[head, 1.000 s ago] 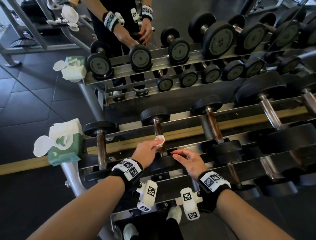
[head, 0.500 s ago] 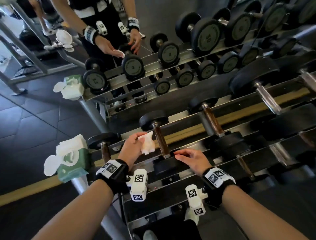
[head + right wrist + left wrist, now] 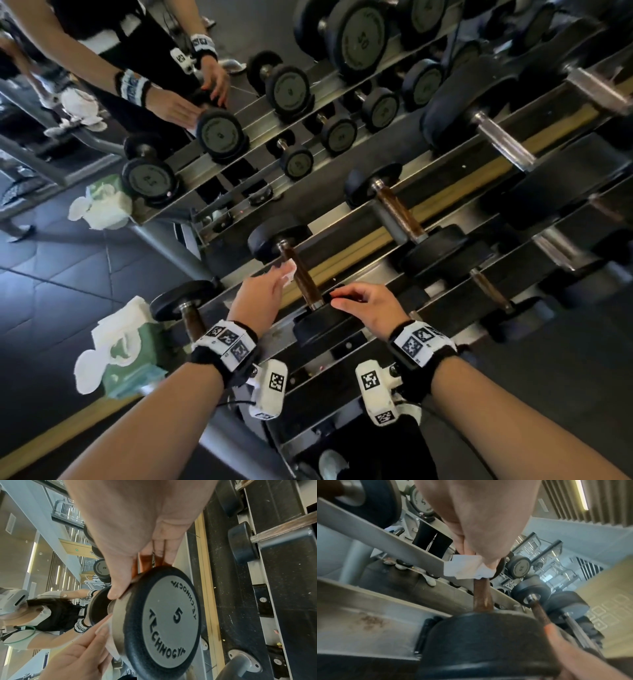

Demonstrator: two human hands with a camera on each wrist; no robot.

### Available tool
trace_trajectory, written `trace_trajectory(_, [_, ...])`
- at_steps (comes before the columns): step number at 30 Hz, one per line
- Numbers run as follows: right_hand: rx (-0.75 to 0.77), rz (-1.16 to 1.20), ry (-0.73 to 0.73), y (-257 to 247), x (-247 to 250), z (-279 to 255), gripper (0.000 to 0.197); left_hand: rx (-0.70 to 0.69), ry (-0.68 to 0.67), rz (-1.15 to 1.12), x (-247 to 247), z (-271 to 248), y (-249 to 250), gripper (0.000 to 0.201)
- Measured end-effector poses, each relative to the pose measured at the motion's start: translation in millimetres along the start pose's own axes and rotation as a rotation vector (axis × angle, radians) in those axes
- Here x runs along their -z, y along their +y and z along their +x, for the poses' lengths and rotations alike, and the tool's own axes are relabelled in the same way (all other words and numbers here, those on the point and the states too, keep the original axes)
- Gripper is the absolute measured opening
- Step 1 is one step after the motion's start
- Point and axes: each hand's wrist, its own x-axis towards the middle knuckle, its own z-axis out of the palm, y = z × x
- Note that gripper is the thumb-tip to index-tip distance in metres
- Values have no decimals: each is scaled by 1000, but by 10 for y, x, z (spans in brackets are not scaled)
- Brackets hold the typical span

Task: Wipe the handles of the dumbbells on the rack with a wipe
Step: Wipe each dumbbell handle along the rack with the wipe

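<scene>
A small black dumbbell with a rusty brown handle [image 3: 303,277] lies on the rack's upper tier [image 3: 346,270]. My left hand [image 3: 282,275] pinches a folded white wipe [image 3: 290,268] and presses it against the upper part of that handle. In the left wrist view the wipe [image 3: 467,568] wraps the handle [image 3: 482,597] just below my fingertips. My right hand [image 3: 339,296] curls over the dumbbell's near head [image 3: 322,323]. The right wrist view shows thumb and fingers gripping the rim of that head [image 3: 169,619], marked 5.
A green pack of wipes [image 3: 132,356] sits at the rack's left end. More dumbbells lie on both sides, one at the left [image 3: 190,308] and one at the right [image 3: 399,212]. A mirror behind reflects the rack and a person's arms. Dark floor lies below.
The left hand drew the wipe off to the left of the handle, then brought it back against the handle's upper part. The right hand stayed on the near head. The head camera tilted.
</scene>
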Motion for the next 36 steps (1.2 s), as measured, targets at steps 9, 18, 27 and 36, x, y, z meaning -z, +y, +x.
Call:
trace_trajectory(9, [-2,-48,-15,72,19,56,20,-16,-51,-17,-62,189,216,42])
trace_trajectory(18, [7,-106,-35,112,44,68,19,-421,-407,500,-16,117,-95,55])
trace_trajectory(27, [-4,-109,-35,130,54,58,19,-490,-333,657,47,183,-157,61])
trace_trajectory(36, [-12,-91,-35,108,67,28,18,-420,-371,504,147,424,-154,59])
